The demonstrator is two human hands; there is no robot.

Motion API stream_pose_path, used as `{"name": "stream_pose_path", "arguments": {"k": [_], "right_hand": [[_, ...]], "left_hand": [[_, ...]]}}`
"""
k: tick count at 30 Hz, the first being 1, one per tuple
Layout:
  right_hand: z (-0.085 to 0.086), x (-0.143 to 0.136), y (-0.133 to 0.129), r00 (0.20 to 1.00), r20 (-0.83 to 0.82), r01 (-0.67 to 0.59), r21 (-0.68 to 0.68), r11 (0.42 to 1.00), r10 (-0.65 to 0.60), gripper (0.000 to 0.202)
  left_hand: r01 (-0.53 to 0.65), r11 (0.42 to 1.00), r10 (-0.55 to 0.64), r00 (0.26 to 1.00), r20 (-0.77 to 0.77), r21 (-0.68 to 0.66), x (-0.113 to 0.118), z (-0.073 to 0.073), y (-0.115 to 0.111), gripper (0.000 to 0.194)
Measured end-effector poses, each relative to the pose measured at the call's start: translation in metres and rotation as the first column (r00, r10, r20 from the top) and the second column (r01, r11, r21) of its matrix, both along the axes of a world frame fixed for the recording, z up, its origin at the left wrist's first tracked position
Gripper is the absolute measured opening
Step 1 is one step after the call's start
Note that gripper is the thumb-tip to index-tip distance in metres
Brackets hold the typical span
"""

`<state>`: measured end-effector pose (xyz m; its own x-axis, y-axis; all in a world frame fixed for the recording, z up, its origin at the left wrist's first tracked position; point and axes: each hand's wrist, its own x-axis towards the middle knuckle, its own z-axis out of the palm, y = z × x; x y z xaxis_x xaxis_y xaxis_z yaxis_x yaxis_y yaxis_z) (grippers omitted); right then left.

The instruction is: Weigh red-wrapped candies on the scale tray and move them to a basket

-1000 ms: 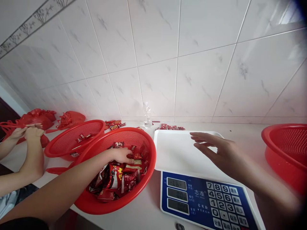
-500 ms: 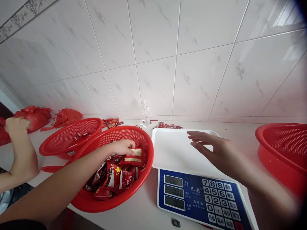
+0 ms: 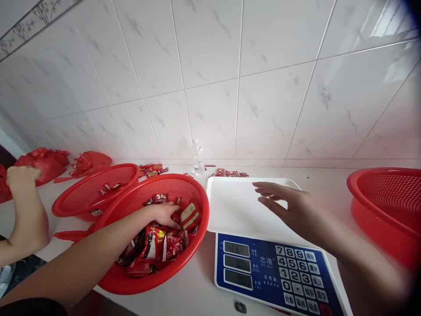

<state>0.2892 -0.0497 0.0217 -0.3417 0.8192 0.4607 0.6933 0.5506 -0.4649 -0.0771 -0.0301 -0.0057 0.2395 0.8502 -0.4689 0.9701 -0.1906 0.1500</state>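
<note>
My left hand (image 3: 167,215) is down among red snack packets (image 3: 154,242) in a red basket (image 3: 202,210); its fingers are partly sunk between the packets, so whether they grip one is hidden. A packet with a pale panel (image 3: 190,216) lies just right of the fingers. My right hand (image 3: 279,197) hovers over the white tray (image 3: 230,204) of a scale, fingers stretched out and holding nothing. Below the tray is the scale's blue panel (image 3: 266,263) with keys and three displays.
A second red basket (image 3: 75,191) holds a few small packets at the left. Another red basket (image 3: 378,210) stands right. Red bags (image 3: 49,164), a clear bottle (image 3: 198,157) and loose packets (image 3: 153,169) are near the wall. Another person's arm (image 3: 29,215) is far left.
My left hand has let go of the packet with the pale panel and reached lower among the others. My right hand has stayed over the tray.
</note>
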Motion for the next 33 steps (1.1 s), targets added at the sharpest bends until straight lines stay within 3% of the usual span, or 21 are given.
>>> {"name": "stream_pose_path", "arguments": {"k": [4,8,13,16,18,23,26,28,30,33], "right_hand": [[0.000,0.001,0.000,1.000,0.012,0.000,0.006,1.000,0.000,0.034],[0.002,0.001,-0.001,1.000,0.006,0.002,0.001,1.000,-0.002,0.035],[0.002,0.000,-0.001,1.000,0.000,0.000,0.002,1.000,0.000,0.035],[0.001,0.000,0.000,1.000,0.009,-0.006,-0.001,1.000,0.006,0.035],[0.000,-0.001,0.000,1.000,0.016,-0.008,-0.019,1.000,0.009,0.035],[0.001,-0.003,-0.002,1.000,0.005,-0.021,-0.031,0.999,0.021,0.034],[0.005,-0.002,-0.005,1.000,0.010,-0.027,-0.023,0.999,0.028,0.034],[0.008,-0.001,-0.006,1.000,0.015,-0.015,-0.023,1.000,0.015,0.033],[0.011,0.000,-0.007,1.000,0.019,0.003,-0.032,0.999,-0.003,0.033],[0.014,0.000,-0.008,1.000,0.013,-0.001,-0.060,0.998,0.002,0.032]], "left_hand": [[-0.011,1.000,0.011,0.998,0.056,-0.005,0.005,-0.002,0.004,0.047],[-0.146,0.989,0.150,0.963,0.224,-0.032,-0.003,0.007,0.012,0.032],[-0.343,0.939,0.300,0.760,0.576,-0.036,-0.005,0.048,0.013,0.034],[-0.407,0.913,0.300,0.651,0.697,-0.012,0.016,0.073,0.008,0.034],[-0.403,0.915,0.258,0.602,0.755,0.008,0.040,0.081,0.005,0.033],[-0.299,0.949,0.100,0.578,0.810,0.096,0.108,0.071,0.008,0.038],[-0.170,0.974,-0.018,0.594,0.804,0.148,0.132,0.062,0.017,0.040],[-0.164,0.958,-0.079,0.635,0.768,0.235,0.130,0.056,0.026,0.031],[-0.250,0.909,-0.074,0.690,0.720,0.333,0.112,0.049,0.036,0.022],[-0.368,0.849,0.079,0.798,0.597,0.379,0.062,0.037,0.047,0.022]]}}
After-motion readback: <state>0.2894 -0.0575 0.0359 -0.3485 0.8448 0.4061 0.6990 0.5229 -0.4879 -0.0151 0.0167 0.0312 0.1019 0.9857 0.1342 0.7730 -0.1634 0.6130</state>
